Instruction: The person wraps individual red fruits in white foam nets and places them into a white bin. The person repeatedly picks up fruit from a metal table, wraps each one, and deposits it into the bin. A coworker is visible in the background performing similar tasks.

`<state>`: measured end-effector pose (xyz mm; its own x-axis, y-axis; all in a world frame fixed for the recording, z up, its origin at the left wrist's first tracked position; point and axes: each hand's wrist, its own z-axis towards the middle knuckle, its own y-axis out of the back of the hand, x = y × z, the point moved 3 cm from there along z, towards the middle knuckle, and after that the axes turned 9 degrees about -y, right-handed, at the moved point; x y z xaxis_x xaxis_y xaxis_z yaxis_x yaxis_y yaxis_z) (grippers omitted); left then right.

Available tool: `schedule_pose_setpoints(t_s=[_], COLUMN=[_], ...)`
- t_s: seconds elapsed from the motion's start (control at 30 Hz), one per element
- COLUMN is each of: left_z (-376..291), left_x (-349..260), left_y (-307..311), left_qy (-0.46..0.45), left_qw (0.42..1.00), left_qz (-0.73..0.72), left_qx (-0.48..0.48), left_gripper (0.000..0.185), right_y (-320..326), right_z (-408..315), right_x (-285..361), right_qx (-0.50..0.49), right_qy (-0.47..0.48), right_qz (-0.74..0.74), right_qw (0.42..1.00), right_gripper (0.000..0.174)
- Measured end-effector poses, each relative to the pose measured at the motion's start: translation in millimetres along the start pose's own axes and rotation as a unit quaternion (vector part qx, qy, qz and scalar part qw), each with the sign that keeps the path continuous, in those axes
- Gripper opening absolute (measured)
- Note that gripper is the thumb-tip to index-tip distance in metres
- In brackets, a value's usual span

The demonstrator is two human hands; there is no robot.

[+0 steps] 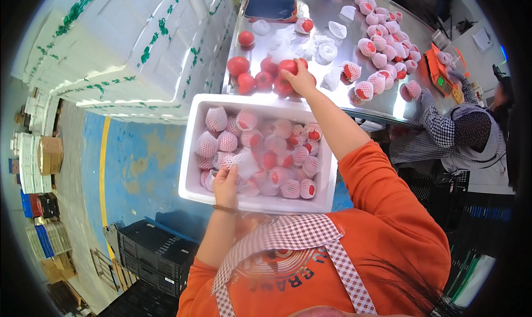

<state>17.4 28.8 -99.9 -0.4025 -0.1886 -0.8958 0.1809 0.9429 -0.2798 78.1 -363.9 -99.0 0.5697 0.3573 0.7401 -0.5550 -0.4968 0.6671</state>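
My left hand point(226, 184) holds a white foam net sleeve point(245, 164) above a white foam box point(189, 159). Inside the box lie many red tomato-like fruits in foam nets point(217, 118). My right hand point(300, 79) reaches onto the metal table, its fingers around a bare red fruit point(287, 66) within a group of other bare ones point(238, 66). Loose foam net sleeves point(326, 52) lie just beyond that hand. Farther right on the table is a large group of netted fruits point(379, 60).
A co-worker point(461, 126) in a checked garment is at the right by an orange scale point(437, 72). White foam boxes point(137, 38) are stacked at the left. Black plastic crates point(158, 250) stand on the floor at lower left. A dark blue pad point(270, 4) lies on the table's far end.
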Motion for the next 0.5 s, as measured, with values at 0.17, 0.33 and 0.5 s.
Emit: schedule_pose_setpoints(t_s=[0.17, 0.33, 0.5], left_z=[1.9, 1.8, 5.7], left_x=[-0.7, -1.9, 15.5], left_y=[-4.5, -19.5, -24.0], left_qy=[0.014, 0.02, 0.02], left_qw=[1.0, 0.995, 0.988], left_qz=[0.016, -0.016, 0.027], left_qx=[0.011, 0.099, 0.15], left_gripper=[0.006, 0.013, 0.02], right_y=[0.9, -22.6, -24.0], right_z=[-37.6, -180.4, -180.6], right_x=[38.4, 36.1, -15.9], right_qx=[-0.054, 0.415, 0.498], right_qy=[0.188, 0.183, 0.108], right_qz=[-0.047, 0.107, -0.105], right_qw=[0.98, 0.884, 0.854], right_gripper=[0.064, 0.05, 0.04])
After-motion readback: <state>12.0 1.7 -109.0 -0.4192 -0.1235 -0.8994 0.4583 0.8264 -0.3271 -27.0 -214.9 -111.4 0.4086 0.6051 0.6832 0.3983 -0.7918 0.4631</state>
